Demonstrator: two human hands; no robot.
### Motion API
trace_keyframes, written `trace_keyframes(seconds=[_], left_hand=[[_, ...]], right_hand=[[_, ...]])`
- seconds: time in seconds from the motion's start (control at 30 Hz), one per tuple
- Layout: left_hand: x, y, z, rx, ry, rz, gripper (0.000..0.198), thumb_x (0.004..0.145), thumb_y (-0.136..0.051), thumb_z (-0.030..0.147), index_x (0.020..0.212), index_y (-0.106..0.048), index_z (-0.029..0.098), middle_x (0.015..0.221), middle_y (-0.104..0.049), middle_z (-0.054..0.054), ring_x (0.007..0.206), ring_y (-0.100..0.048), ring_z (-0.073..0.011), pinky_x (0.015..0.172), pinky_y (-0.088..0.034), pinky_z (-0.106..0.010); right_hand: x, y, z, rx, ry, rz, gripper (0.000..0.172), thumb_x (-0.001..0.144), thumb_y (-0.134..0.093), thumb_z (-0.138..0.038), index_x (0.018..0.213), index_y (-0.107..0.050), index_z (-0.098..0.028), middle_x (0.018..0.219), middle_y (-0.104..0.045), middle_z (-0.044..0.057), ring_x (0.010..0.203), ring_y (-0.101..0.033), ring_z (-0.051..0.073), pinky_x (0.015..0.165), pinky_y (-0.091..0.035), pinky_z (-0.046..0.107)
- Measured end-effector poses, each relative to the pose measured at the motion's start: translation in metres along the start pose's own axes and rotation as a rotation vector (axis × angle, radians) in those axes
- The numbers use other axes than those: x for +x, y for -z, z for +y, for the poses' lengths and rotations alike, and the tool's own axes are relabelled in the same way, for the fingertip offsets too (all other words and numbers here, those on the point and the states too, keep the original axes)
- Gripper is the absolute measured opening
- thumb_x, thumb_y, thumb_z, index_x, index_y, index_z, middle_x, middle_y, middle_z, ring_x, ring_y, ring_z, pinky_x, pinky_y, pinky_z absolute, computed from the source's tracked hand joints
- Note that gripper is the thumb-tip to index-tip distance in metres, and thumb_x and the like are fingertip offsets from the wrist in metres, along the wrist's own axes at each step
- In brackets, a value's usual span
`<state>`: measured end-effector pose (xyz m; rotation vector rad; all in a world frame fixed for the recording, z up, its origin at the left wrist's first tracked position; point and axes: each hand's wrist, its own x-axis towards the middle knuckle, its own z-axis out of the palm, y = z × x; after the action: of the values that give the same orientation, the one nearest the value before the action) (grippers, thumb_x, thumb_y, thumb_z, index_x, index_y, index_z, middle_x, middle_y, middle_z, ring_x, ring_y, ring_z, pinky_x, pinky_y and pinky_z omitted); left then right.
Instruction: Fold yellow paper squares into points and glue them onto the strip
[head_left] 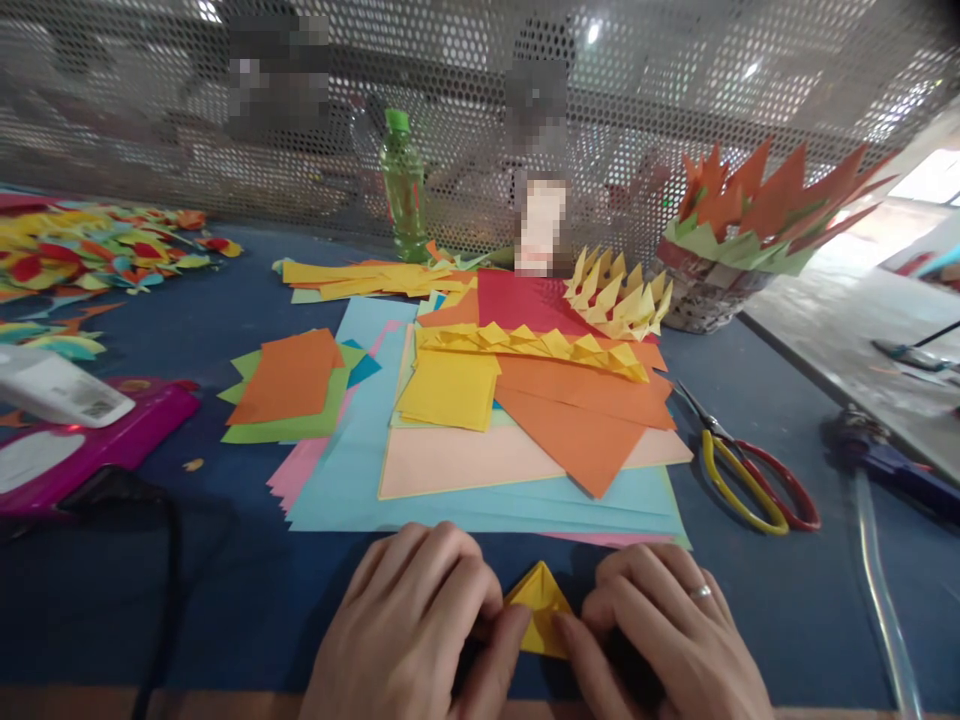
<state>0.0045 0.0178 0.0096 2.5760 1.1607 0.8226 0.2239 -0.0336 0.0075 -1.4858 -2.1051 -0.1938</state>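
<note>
A small yellow paper (543,612), folded into a triangle with its point facing away from me, lies on the blue tabletop near the front edge. My left hand (420,620) pinches its left side between thumb and curled fingers. On its right side, my right hand (667,620), with a ring on one finger, presses with the thumb and bent fingers. Just beyond my hands lies a stack of coloured sheets (480,510). On it rest small yellow squares (450,392) and a strip of joined yellow folded pieces (532,346).
Scissors (739,470) and a glue gun (892,460) lie at right. Behind stand a paper-petalled basket (705,285), a yellow zigzag ring (619,295) and a green-capped bottle (403,190). At left are a magenta device (142,430), its black cable (172,570) and orange squares (289,375).
</note>
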Motion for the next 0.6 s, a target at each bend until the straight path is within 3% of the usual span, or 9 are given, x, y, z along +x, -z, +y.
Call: trace_keyframes(seconds=[0.6], left_hand=[[0.0006, 0.0010, 0.0013, 0.013, -0.017, 0.007, 0.019, 0.096, -0.058, 0.018, 0.080, -0.047, 0.022, 0.078, -0.055, 0.001, 0.075, -0.052, -0.0187, 0.069, -0.038, -0.035]], right_hand=[[-0.0032, -0.0041, -0.0004, -0.051, -0.013, 0.007, 0.020, 0.086, -0.071, -0.024, 0.074, -0.055, -0.027, 0.071, -0.061, -0.002, 0.075, -0.058, 0.017, 0.069, -0.040, 0.029]])
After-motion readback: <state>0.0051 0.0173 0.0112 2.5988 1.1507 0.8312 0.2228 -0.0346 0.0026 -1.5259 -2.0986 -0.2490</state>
